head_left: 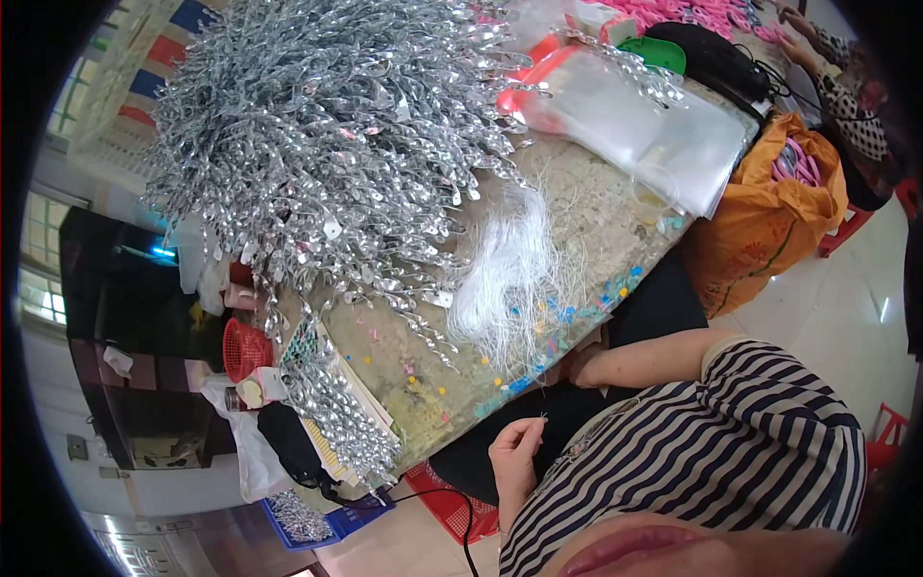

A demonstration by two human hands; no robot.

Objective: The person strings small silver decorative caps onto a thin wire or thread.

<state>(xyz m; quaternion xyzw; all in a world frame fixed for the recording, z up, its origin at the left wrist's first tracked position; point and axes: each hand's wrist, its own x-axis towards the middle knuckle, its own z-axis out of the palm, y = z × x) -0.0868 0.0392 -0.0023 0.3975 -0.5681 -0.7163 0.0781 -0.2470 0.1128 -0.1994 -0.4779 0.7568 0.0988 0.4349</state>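
A thin pale strand (pixel 543 417) sticks up from the fingers of the left hand (pixel 516 452), which are pinched together on it beside the desk's near edge; its length is too fine to follow. The right hand (pixel 582 366) is mostly hidden at that edge, so I cannot tell whether its fingers are open or closed. Nearby on the desk (pixel 606 202) lies a loose bundle of white thread (pixel 505 279), its ends spreading too finely to separate. Beyond it, a heap of silver twisted strips (pixel 327 125) hides much of the stained top, where coloured specks dot the near edge. Clear bags (pixel 635 125) overlap at the far right. An orange bag (pixel 769 231) stands beside the desk, its lower part hidden. A red basket (pixel 247 348) is at the left, a blue crate (pixel 351 519) lower down, and pale tiles (pixel 798 317) cover the floor. Another person (pixel 859 125) is cut off at upper right.
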